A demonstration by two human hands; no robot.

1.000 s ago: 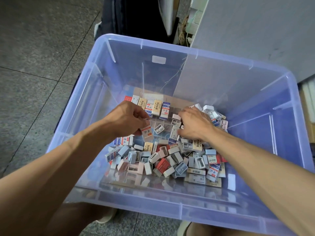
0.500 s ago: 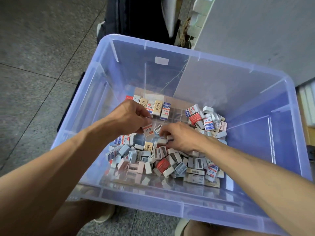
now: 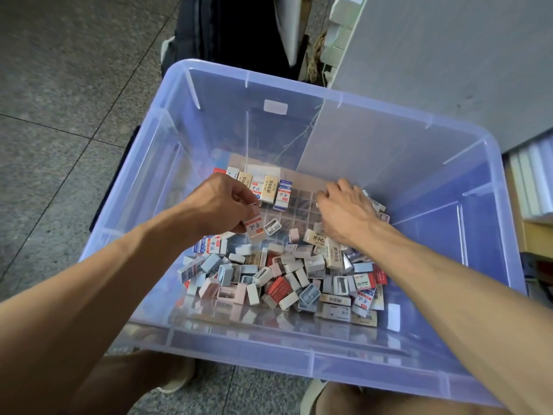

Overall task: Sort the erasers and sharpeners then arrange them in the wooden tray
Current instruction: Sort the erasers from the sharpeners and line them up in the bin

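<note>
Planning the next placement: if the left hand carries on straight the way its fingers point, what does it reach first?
Likely the white sharpener sitting in the wooden tray, just past the eraser the left hand pinches. Depth is unclear from this single view.
</note>
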